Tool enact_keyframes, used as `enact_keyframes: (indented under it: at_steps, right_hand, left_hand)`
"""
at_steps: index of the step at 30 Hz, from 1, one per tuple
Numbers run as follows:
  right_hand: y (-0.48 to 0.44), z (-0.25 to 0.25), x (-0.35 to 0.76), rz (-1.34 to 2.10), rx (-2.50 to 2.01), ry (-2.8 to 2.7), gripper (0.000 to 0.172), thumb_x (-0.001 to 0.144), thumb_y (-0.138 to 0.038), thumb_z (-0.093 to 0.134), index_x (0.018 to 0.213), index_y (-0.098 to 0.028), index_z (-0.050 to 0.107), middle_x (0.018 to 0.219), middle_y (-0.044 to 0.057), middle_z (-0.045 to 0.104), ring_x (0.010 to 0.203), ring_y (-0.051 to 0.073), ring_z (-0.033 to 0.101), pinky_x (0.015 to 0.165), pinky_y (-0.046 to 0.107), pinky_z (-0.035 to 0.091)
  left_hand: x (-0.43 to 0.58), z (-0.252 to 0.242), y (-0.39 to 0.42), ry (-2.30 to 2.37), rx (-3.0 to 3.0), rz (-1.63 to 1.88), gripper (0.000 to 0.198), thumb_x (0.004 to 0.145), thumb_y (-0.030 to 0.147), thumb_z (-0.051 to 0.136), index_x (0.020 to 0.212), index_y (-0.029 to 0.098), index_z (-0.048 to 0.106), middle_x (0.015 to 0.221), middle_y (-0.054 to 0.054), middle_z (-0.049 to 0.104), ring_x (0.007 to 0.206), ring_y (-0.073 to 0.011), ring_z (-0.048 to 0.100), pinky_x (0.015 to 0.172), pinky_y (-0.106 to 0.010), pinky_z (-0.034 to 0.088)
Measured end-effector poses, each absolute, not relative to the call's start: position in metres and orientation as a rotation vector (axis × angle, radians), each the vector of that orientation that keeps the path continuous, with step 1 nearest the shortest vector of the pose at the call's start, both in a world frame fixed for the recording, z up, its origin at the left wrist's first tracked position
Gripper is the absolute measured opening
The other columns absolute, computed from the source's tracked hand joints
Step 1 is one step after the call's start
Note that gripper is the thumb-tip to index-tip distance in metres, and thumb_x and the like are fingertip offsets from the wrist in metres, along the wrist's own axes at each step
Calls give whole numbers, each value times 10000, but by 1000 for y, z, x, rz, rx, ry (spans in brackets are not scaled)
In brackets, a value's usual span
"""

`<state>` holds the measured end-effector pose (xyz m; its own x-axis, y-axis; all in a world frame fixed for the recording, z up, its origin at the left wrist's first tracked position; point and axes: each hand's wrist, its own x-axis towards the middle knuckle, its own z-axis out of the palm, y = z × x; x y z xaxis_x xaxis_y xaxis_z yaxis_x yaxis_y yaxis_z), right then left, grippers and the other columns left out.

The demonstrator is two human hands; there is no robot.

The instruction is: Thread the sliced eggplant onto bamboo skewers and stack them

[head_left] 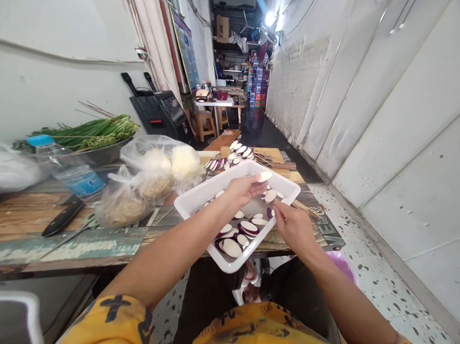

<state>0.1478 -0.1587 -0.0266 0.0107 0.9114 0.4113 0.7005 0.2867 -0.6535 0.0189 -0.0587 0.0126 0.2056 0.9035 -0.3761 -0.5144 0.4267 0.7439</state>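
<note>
My left hand [243, 189] reaches over a white plastic tray [200, 196] and pinches an oval eggplant slice [265, 176] with purple skin. Close to the tray's right side, my right hand [291, 221] is closed in a pinch next to another slice [271, 195]; what it holds is too thin to make out. More eggplant slices [238, 234] lie in the tray, which juts over the front edge of the wooden table [25, 213].
Cut slices [234, 153] and thin bamboo skewers [270, 161] lie on a board behind the tray. Plastic bags of food [152, 182], a water bottle [68, 169], a black-handled knife [63, 217] and a bowl of green stalks [95, 136] stand left. A wall runs along the right.
</note>
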Motion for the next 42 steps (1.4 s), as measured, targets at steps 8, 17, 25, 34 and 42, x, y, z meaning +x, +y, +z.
enact_keyframes:
  at_steps: [8,17,25,34,42]
  right_hand:
    - [-163,-13,162,1484,-1086,-1104,330,745,-436,574,909,-150,590,416,-126,265,270,18,132,292,178,133]
    - [-174,-24,157,386,-1383,-1752,281,853,-286,414,865,-158,665,589,14,539,558,129,478,555,234,355]
    - [-173,-15,165,306,-1422,-1859,280,865,-259,385,764,-170,630,599,-5,552,548,115,477,541,211,317]
    - [-179,-18,164,381,-1414,-1796,283,865,-279,387,691,-164,578,554,-9,481,519,117,434,495,216,293]
    - [-174,-22,165,326,-1431,-1783,277,865,-285,394,764,-162,621,563,-13,491,528,119,438,526,217,317]
  left_hand:
    - [17,13,-57,744,485,1074,72,795,60,524,808,58,594,756,-126,661,762,-193,659,766,-330,522]
    - [16,10,-53,739,448,1154,47,792,65,537,806,74,581,769,-108,666,740,-190,661,771,-369,529]
    - [16,9,-58,616,572,1123,84,775,31,539,822,67,598,870,-133,665,843,-201,650,822,-363,513]
    - [20,8,-64,573,657,1092,90,783,28,518,787,74,596,918,-142,661,893,-221,641,854,-405,490]
    - [20,6,-64,580,689,1074,99,782,41,525,822,72,610,921,-141,665,887,-219,641,862,-414,480]
